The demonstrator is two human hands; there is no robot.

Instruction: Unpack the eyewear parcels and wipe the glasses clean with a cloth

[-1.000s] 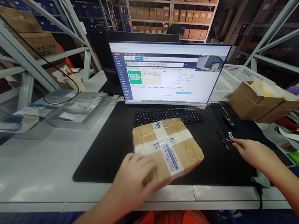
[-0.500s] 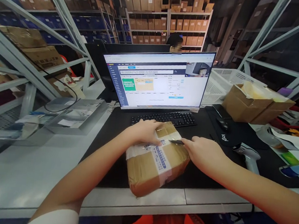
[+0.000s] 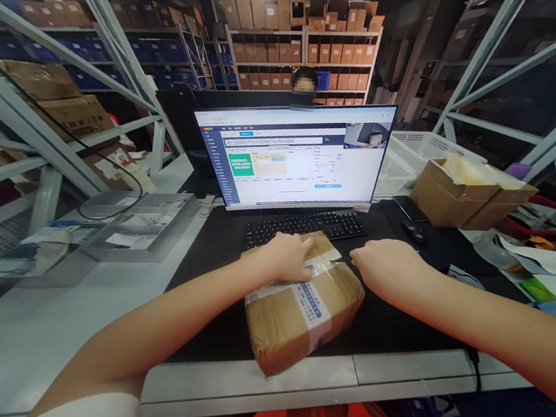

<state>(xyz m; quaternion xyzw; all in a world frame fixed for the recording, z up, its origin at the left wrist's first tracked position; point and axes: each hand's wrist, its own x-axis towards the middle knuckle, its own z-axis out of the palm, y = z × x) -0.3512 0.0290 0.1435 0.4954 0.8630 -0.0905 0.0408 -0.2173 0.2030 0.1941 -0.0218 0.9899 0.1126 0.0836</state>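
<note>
A taped brown cardboard box lies at a slant on the black desk mat, with clear tape and a printed white and blue label across its top. Pressed on its upper face, my left hand grips the box with thumb and fingers spread over the tape. Just off the box's far right corner is my right hand, closed in a fist. A knife with a dark blade is in it in the earlier frame; the fist now mostly hides it. A dark gap shows in the tape near that corner.
Behind the box stand a black keyboard and a lit monitor. A mouse, an open carton and white baskets are on the right. At left is a grey tray with papers. A person is behind the monitor.
My right hand has drawn back to the right, off the box, and its blade no longer shows plainly. My left hand stays on the box. The view has shifted slightly.
</note>
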